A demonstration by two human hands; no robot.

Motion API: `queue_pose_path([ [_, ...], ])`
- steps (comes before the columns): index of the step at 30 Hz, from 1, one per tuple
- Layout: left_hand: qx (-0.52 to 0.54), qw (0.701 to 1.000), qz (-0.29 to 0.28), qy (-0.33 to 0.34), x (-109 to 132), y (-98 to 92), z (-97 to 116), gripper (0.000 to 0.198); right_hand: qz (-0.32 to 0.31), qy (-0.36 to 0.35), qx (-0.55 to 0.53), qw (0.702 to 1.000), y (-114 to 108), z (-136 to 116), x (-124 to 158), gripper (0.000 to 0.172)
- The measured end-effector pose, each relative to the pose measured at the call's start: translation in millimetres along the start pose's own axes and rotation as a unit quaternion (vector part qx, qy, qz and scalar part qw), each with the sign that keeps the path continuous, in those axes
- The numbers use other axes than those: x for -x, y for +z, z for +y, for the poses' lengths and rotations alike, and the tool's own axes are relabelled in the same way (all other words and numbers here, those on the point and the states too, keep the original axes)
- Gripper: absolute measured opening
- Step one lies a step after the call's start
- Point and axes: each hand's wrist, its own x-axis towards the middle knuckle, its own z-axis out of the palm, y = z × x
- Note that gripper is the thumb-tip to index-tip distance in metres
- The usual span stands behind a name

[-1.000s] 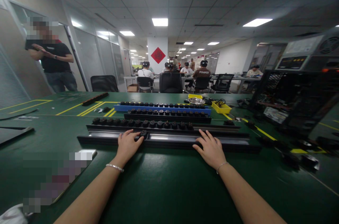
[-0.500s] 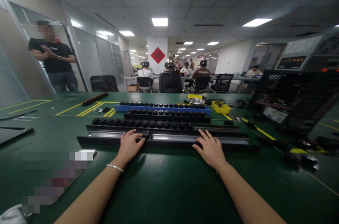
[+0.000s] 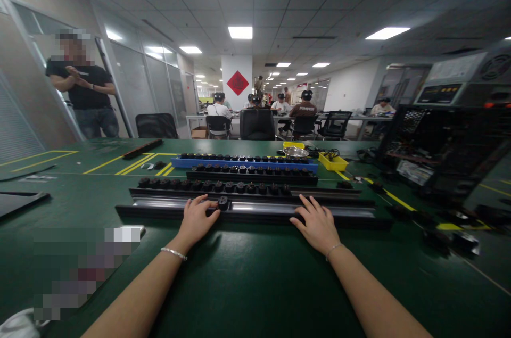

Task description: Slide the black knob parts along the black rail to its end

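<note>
Near rail: black walls, smooth, satin; plastic or coated metal, I cannot tell. Inner strip bright, polished metal.
Single module: black, hard, plastic to my eye, dull sheen.
Blue rail: smooth, semi-matt; I cannot settle its material.
Bench: green covering, smooth, softly glossy, giving me blurred reflections.
Bowl: metal, mirror-bright.
Yellow tray: smooth plastic by its look.
Bracelets, two: silvery, metallic, shiny.
Computer case: black, perforated panel, metal-like on my feed.
Wall diamond: red, flat, paper-like, matt.
Dark shirt: matt cloth.
</note>
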Motion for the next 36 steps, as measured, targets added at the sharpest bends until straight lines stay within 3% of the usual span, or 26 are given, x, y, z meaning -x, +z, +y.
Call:
queue_pose_path([
  [36, 0.033, 0.994, -0.045, 0.098, 3.6, 1.6, 2.3, 0.031, 0.012, -0.005, 0.008, 1.0, 4.5, 1.6, -0.9, 0.05],
])
